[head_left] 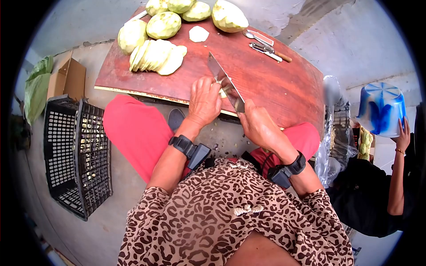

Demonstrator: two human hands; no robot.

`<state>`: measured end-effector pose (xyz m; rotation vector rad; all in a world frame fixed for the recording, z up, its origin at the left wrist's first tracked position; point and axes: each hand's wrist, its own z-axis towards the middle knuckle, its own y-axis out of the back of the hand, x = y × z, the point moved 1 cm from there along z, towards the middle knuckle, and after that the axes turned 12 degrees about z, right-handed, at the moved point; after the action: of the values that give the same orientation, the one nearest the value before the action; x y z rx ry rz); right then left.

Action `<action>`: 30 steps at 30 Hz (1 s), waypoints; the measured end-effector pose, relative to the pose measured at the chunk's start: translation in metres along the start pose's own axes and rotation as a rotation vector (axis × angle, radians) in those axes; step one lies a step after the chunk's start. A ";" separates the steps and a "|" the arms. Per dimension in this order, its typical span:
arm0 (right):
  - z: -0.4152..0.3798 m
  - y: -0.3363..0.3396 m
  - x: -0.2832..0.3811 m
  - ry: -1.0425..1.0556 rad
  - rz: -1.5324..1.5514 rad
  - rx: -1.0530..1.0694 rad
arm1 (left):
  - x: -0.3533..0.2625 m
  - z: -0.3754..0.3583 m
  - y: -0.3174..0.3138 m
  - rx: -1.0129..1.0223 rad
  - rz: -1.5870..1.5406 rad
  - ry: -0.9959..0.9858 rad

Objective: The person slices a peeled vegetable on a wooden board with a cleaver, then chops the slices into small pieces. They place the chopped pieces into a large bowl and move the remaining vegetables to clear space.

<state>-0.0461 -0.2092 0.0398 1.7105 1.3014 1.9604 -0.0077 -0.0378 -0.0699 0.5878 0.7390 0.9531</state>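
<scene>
My right hand [261, 126] is closed round the handle of a kitchen knife [227, 83], whose broad blade slants over the near edge of the red wooden table [266, 88]. Beside the blade, my left hand [205, 98] has its fingers curled on a pale vegetable piece [222, 93], mostly hidden under them. Farther left lies a fanned row of pale slices [158, 56]. Several peeled, pale green vegetables [164, 25] are grouped behind the slices, and a larger one [229, 16] sits apart. A cut end piece [199, 34] rests flat near them.
Peelers [266, 51] and a spoon [252, 36] lie at the table's right. Black plastic crates [62, 150] stand on the floor at left, near a cardboard box [73, 77]. On the right, another person's hand [403, 136] holds a blue and white basin [381, 108].
</scene>
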 end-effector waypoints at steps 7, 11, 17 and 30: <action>0.028 -0.033 -0.025 0.052 -0.020 -0.050 | -0.001 0.001 0.001 0.026 0.004 -0.009; 0.037 -0.034 -0.029 0.007 -0.009 -0.063 | 0.001 -0.001 0.003 0.045 -0.010 -0.002; 0.024 -0.021 -0.021 0.060 0.025 -0.124 | -0.001 -0.001 0.009 -0.024 -0.045 0.064; 0.001 -0.003 0.009 0.039 -0.021 0.023 | 0.004 -0.005 0.005 0.047 -0.056 0.060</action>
<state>-0.0486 -0.2009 0.0438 1.6697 1.3556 1.9842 -0.0123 -0.0309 -0.0701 0.5787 0.8298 0.9069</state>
